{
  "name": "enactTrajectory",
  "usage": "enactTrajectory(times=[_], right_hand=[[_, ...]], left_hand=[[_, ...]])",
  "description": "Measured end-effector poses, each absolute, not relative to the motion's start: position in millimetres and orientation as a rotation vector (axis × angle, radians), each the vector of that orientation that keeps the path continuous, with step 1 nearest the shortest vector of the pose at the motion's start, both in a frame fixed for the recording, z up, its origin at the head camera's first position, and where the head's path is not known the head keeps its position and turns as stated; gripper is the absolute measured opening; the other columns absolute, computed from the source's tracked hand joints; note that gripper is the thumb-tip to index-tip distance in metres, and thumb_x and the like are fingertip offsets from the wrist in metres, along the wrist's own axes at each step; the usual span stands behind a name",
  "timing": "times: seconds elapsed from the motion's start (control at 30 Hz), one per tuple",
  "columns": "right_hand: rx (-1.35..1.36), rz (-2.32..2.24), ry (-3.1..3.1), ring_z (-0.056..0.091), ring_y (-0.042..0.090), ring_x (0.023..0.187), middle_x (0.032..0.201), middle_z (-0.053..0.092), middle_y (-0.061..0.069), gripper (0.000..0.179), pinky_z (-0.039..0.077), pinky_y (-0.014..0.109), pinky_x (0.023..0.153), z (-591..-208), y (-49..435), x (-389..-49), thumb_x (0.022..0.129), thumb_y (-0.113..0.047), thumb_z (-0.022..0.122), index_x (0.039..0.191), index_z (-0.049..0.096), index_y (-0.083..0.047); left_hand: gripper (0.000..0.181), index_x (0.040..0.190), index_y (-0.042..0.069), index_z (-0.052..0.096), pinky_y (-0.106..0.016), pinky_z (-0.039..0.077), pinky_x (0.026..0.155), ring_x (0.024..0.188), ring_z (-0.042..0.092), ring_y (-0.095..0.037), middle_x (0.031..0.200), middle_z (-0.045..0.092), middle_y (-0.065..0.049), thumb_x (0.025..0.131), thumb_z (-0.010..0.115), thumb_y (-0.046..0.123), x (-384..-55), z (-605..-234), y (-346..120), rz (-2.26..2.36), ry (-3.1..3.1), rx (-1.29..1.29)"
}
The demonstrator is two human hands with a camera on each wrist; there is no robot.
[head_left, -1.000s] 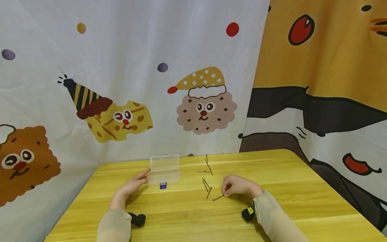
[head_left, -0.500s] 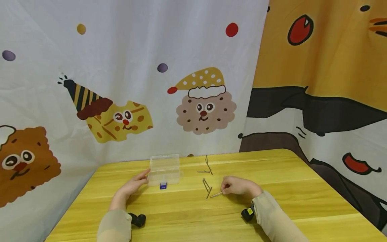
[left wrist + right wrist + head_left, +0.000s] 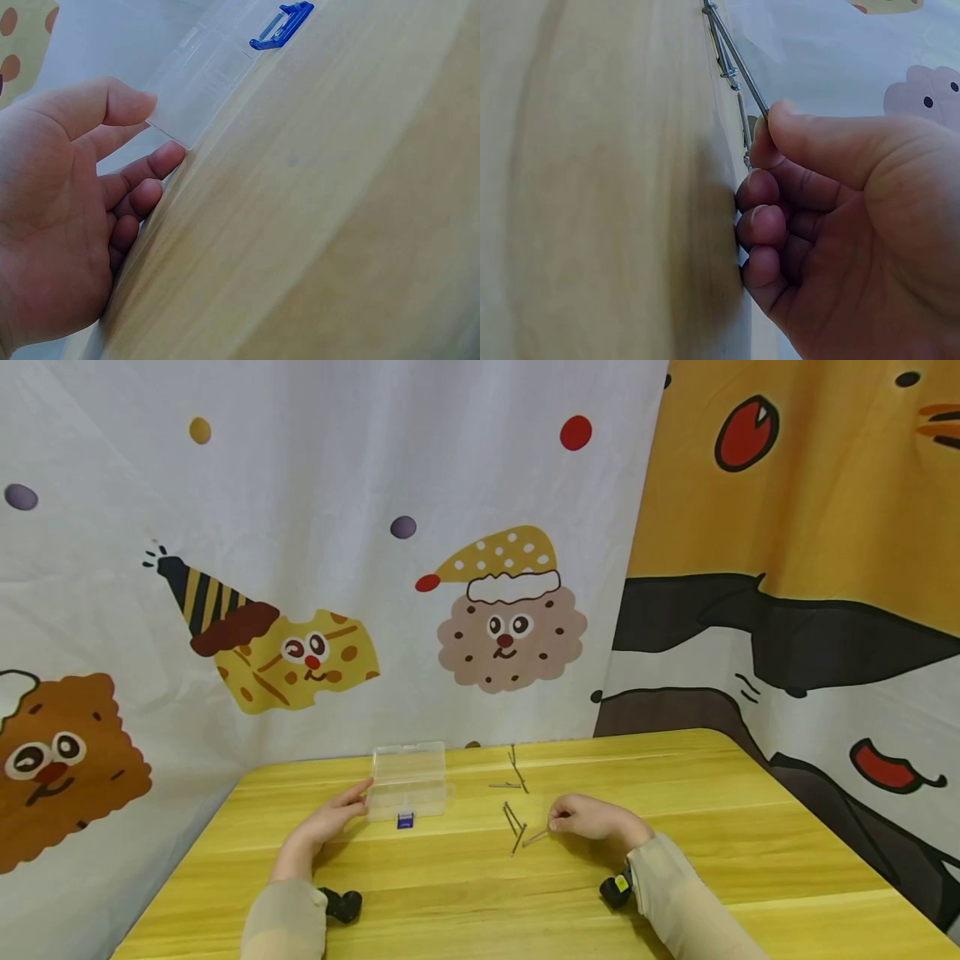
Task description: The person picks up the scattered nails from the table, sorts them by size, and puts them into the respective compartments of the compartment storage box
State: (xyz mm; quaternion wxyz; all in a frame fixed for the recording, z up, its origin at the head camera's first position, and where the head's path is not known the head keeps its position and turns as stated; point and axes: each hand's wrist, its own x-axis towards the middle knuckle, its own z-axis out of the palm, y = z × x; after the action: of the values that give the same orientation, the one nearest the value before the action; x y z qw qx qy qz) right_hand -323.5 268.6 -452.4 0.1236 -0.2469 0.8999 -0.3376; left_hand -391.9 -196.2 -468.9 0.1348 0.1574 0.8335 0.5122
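Note:
A clear plastic box (image 3: 407, 797) with a blue latch (image 3: 405, 820) stands at the back left of the table, its lid (image 3: 408, 763) raised. At its left side is my left hand (image 3: 327, 821); thumb and fingertips touch the box's end, as the left wrist view also shows. My right hand (image 3: 592, 818) pinches a thin metal nail (image 3: 739, 64) between thumb and forefinger, the other fingers curled near the tabletop. The nail's free end points left, close to a small group of nails (image 3: 513, 821) lying on the table. Part of its shaft is hidden in the fingers.
More nails (image 3: 516, 772) lie farther back on the yellow wood-grain table (image 3: 465, 902), right of the box. A curtain (image 3: 330, 485) with cartoon prints hangs right behind the table's back edge. Black wrist cameras (image 3: 343, 906) sit on both wrists.
The right hand has shifted slightly left, and the pinched nail's free end has moved back and left toward the nail group. The left hand and the box have stayed in place.

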Motion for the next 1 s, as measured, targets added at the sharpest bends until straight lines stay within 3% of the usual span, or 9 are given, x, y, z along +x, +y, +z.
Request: enactTrajectory(times=[0.37, 0.67, 1.0], right_hand=[[-0.651, -1.157, 2.617, 0.045, 0.015, 0.071, 0.083, 0.055, 0.004, 0.021, 0.038, 0.029, 0.063, -455, 275, -325, 0.102, -0.014, 0.047, 0.1, 0.063, 0.0], [-0.589, -1.422, 2.577, 0.027, 0.01, 0.048, 0.058, 0.035, -0.003, 0.029, 0.032, 0.025, 0.051, -461, 286, -334, 0.106, -0.015, 0.039, 0.105, 0.053, 0.011], [-0.54, -1.501, 2.677, 0.029, 0.012, 0.055, 0.064, 0.033, 0.0, 0.03, 0.03, 0.026, 0.055, -453, 288, -333, 0.106, -0.013, 0.038, 0.095, 0.045, 0.014]], left_hand=[[0.059, 0.153, 0.007, 0.028, -0.06, 0.019, 0.11, 0.138, 0.026, -0.046, 0.155, 0.02, -0.026, 0.1, 0.053, 0.015, -392, -468, -195, 1.512, 2.39, 0.442], [0.058, 0.153, 0.006, 0.028, -0.06, 0.019, 0.11, 0.138, 0.025, -0.046, 0.155, 0.02, -0.026, 0.1, 0.052, 0.015, -391, -471, -196, 1.51, 2.401, 0.444], [0.059, 0.153, 0.006, 0.027, -0.059, 0.019, 0.111, 0.139, 0.024, -0.045, 0.154, 0.023, -0.027, 0.1, 0.052, 0.015, -391, -470, -195, 1.515, 2.4, 0.437]])
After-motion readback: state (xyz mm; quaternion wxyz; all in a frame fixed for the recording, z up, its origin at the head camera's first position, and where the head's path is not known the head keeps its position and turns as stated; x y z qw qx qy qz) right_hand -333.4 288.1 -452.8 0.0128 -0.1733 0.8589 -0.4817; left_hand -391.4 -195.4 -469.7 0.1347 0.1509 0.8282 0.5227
